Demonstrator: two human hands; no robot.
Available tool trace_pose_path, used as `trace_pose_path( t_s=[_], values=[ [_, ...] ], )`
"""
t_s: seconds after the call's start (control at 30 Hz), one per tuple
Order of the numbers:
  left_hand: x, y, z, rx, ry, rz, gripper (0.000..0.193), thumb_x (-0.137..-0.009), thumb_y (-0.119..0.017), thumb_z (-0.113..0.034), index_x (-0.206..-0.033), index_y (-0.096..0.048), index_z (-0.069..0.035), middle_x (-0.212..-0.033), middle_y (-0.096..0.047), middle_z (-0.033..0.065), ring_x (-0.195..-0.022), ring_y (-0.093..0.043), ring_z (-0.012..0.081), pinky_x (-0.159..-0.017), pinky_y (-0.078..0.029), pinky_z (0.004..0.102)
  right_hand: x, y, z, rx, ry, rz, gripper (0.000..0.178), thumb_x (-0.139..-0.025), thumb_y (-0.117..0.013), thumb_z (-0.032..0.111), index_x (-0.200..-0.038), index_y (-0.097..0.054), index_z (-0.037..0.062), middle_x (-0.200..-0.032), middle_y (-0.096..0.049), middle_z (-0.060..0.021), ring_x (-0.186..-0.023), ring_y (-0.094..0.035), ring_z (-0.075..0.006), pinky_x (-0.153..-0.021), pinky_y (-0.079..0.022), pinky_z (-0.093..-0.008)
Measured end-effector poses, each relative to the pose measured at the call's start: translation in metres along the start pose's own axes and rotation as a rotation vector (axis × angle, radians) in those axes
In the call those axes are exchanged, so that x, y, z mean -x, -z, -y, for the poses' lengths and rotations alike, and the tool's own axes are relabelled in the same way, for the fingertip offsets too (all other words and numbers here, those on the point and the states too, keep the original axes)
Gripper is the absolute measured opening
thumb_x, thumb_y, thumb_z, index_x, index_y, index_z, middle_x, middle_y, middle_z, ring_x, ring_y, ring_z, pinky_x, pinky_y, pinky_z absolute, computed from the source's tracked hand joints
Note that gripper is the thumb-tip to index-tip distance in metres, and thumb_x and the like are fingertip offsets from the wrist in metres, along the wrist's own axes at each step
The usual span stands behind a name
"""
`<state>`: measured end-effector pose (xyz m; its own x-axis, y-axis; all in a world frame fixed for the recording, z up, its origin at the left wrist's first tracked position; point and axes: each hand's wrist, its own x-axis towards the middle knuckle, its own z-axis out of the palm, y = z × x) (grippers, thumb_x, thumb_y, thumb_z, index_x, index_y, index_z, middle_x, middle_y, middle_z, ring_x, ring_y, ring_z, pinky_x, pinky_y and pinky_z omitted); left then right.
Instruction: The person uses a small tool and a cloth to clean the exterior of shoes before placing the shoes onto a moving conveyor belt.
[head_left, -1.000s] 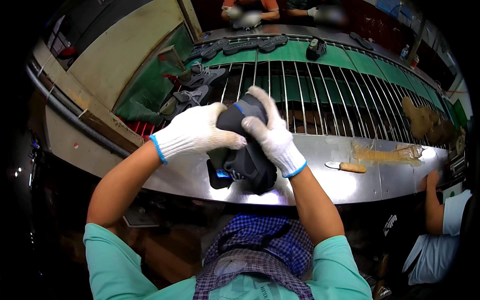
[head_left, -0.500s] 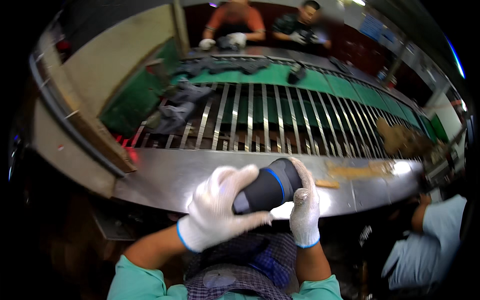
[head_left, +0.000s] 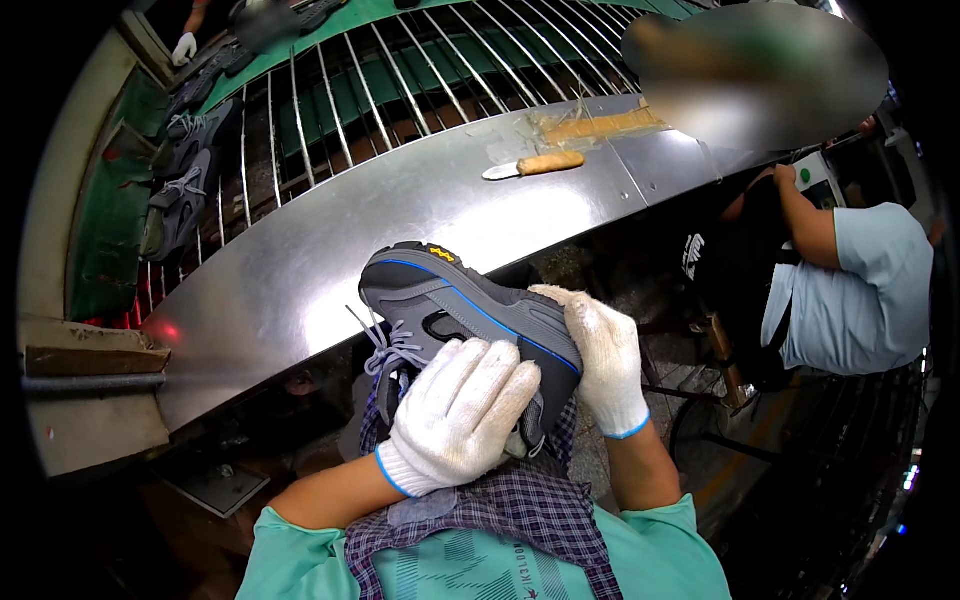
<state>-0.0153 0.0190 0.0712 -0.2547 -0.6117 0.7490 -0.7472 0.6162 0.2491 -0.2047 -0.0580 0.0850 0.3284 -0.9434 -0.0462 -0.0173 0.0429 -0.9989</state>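
shoe: held over lap, just off counter edge, sole up
left hand: fingers wrapped over upper
right hand: fingers clamped on heel end
risk: loose laces could be snagged on counter edge; gloved grip may slip, shoe dropped
knife: well apart, no hazard

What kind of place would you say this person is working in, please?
Most likely a shoe factory line: gloved hands hold a grey shoe beside a steel bench, with more shoes on a barred conveyor.
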Motion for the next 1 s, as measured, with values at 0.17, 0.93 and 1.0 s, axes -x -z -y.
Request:
trace_pose_path(
  t_s=[0.17, 0.93, 1.0],
  values=[
    [-0.021, 0.023, 0.012, -0.008, -0.078, 0.09, 0.043, -0.073, -0.081, -0.024, -0.106, -0.077, 0.003, -0.108, -0.074, 0.0229, -0.096, -0.077, 0.0391, -0.085, -0.066, 0.0492, -0.006, 0.003, 0.006, 0.456, 0.31, 0.001, 0.034, -0.108, -0.065, 0.023, -0.121, -0.076, -0.0064, -0.1, -0.08, -0.0216, -0.087, -0.08, -0.0278, -0.077, -0.063, -0.0359],
    [0.077, 0.043, 0.037, 0.18, -0.28, 0.224, 0.029, -0.088, -0.083, -0.023, -0.115, -0.084, -0.012, -0.129, -0.076, 0.0107, -0.118, -0.072, 0.0294, -0.103, -0.061, 0.0444, -0.055, -0.016, 0.029, 0.891, -0.226, 1.168, 0.072, -0.101, -0.065, 0.066, -0.094, -0.072, -0.0061, -0.078, -0.072, -0.0237, -0.075, -0.075, -0.0363, -0.067, -0.06, -0.045],
    [0.071, 0.032, 0.031, 0.171, -0.308, 0.249, 0.028, -0.09, -0.079, -0.022, -0.117, -0.083, -0.013, -0.13, -0.075, 0.0089, -0.12, -0.072, 0.0301, -0.107, -0.058, 0.0448, -0.074, -0.026, 0.037, 1.069, -0.255, 1.365, 0.072, -0.101, -0.064, 0.064, -0.094, -0.076, -0.0067, -0.081, -0.074, -0.0248, -0.077, -0.076, -0.0379, -0.07, -0.061, -0.0454]
  ],
)
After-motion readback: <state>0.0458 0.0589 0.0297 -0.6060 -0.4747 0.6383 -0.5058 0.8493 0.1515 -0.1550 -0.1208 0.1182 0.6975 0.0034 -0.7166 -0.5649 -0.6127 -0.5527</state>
